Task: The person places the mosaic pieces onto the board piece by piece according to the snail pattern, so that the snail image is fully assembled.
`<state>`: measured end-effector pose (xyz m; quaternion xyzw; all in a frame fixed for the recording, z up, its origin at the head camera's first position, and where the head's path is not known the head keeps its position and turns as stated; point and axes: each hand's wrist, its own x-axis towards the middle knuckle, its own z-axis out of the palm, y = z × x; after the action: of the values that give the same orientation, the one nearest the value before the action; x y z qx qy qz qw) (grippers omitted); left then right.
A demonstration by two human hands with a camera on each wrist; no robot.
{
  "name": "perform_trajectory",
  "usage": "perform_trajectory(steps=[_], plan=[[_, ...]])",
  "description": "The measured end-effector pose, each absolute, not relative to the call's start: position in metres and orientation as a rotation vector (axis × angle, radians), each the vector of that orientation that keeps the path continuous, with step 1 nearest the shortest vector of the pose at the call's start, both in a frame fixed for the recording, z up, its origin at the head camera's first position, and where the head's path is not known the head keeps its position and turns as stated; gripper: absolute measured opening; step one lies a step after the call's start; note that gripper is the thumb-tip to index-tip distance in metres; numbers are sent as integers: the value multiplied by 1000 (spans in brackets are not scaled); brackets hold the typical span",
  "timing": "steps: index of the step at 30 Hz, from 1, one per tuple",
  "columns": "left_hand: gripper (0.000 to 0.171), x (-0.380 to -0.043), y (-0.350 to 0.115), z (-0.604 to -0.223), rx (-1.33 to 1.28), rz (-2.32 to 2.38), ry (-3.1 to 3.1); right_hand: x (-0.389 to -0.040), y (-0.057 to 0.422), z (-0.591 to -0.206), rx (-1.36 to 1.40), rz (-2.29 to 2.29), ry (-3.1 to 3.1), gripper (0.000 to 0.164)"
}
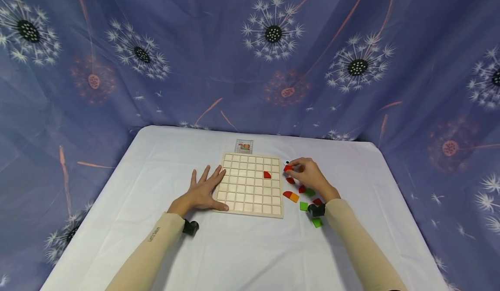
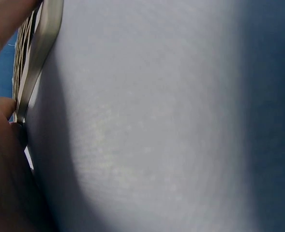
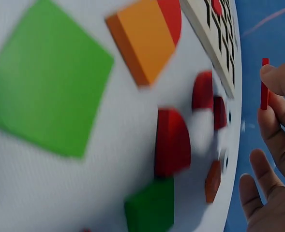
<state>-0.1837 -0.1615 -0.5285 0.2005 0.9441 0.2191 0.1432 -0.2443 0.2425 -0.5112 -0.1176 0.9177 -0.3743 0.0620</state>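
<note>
My left hand (image 1: 201, 194) lies with its fingers spread over the left edge of a wooden grid board (image 1: 253, 188). In the left wrist view, part of that hand shows beside the board's raised edge. Between thumb and fingertips, my right hand (image 1: 311, 176) pinches a thin red tile (image 3: 264, 87), raised just off the board's right side. A red quarter-round tile (image 1: 267, 175) sits in one of the board's cells, toward the upper right. Right of the board lie loose tiles, among them an orange tile (image 3: 144, 41) and a green square (image 3: 50, 79).
A small picture card (image 1: 244, 146) with a coloured pattern lies at the board's far edge. More red and green tiles, such as a green one (image 1: 317, 223), are scattered under and near the right wrist. A white cloth covers the table (image 1: 234, 256); a blue patterned curtain (image 1: 218, 65) hangs behind.
</note>
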Motion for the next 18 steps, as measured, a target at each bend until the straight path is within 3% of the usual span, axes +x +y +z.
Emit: perform_trajectory(steps=[12,18], plan=[[130,-184,-162,-528,581,668,2717,-229,213,-518,-622,-1250,2677,23],[130,-185,-160,-530,578,660,2718,-227,203,-526,-593,-1137,2746,24]])
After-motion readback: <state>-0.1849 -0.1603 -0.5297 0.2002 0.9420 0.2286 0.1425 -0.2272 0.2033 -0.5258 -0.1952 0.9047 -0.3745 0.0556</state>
